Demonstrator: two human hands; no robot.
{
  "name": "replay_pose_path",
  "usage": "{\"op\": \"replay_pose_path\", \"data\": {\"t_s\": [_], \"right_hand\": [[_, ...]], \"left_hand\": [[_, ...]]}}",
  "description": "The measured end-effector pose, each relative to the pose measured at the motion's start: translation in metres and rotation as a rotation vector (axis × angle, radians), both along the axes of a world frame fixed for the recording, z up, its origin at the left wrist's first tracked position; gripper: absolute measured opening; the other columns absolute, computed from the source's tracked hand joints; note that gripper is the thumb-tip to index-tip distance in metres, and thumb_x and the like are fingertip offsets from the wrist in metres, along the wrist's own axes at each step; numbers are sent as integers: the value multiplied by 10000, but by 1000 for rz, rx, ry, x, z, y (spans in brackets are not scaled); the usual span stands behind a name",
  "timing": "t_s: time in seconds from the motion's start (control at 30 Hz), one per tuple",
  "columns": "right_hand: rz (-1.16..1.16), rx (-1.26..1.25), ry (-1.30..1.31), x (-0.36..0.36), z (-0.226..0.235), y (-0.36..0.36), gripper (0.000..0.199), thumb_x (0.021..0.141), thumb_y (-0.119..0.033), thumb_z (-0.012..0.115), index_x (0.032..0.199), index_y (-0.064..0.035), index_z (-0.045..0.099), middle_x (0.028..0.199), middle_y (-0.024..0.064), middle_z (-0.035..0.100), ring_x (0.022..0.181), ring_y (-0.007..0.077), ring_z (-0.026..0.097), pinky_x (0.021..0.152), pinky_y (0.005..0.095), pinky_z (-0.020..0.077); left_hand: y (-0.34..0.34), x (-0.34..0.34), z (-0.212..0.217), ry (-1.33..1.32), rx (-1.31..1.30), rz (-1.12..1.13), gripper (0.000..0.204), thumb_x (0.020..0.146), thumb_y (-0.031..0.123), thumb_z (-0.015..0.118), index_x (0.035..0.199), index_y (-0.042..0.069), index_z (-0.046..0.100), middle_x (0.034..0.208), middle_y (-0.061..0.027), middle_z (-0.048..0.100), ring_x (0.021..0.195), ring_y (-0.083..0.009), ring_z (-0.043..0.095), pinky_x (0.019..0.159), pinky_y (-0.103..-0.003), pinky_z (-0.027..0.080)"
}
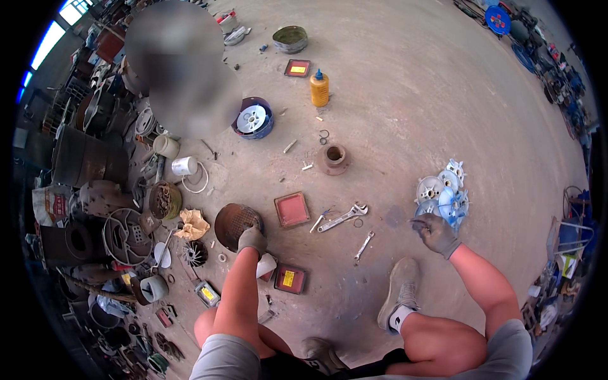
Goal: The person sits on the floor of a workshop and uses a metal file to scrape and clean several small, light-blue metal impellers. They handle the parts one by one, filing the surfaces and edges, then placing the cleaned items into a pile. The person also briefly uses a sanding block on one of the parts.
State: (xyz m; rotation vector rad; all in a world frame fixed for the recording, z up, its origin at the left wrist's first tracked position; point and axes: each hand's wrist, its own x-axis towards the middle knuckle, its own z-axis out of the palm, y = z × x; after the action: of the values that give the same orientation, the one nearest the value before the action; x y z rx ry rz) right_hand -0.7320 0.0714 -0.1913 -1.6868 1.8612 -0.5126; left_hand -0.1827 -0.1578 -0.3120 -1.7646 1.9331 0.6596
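Note:
My left hand (252,240), in a grey glove, reaches over the near right rim of a rusty round pan (229,227). Its fingers look closed, partly hidden against dark contents or texture inside. My right hand (438,235), also gloved, hovers at the right with curled fingers. Something dark shows at its fingertips, too small to name. Just beyond it lies a cluster of blue and silver round metal covers (451,201). Between my hands, an adjustable wrench (342,218), a screwdriver (318,221) and a small spanner (364,246) rest on the floor beside a red square tray (292,209).
A rusty flanged hub (333,159) and a yellow bottle (319,88) stand farther off. A blue-rimmed basin (254,118) holds a silver disc. Metal parts and buckets (154,288) crowd the left; more clutter lines the right wall. A blurred patch covers the upper left.

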Motion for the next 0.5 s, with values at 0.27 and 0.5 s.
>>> {"op": "replay_pose_path", "data": {"t_s": [0.27, 0.5], "right_hand": [[418, -133, -79, 102, -33, -164, 278, 960, -189, 704, 1232, -152, 741, 1442, 124, 635, 1172, 331, 706, 948, 432, 608], [458, -150, 112, 237, -76, -362, 381, 1056, -298, 583, 1370, -107, 682, 1680, 164, 415, 1312, 367, 648, 1092, 494, 536]], "left_hand": [[6, 4, 2, 67, 19, 60, 604, 958, 102, 583, 1529, -59, 466, 1218, -329, 723, 1152, -433, 727, 978, -507, 595], [4, 5, -3, 144, 23, 99, 626, 946, 27, 535, 1552, -81, 424, 1390, -432, 586, 1235, -470, 685, 1034, -500, 581]]}}
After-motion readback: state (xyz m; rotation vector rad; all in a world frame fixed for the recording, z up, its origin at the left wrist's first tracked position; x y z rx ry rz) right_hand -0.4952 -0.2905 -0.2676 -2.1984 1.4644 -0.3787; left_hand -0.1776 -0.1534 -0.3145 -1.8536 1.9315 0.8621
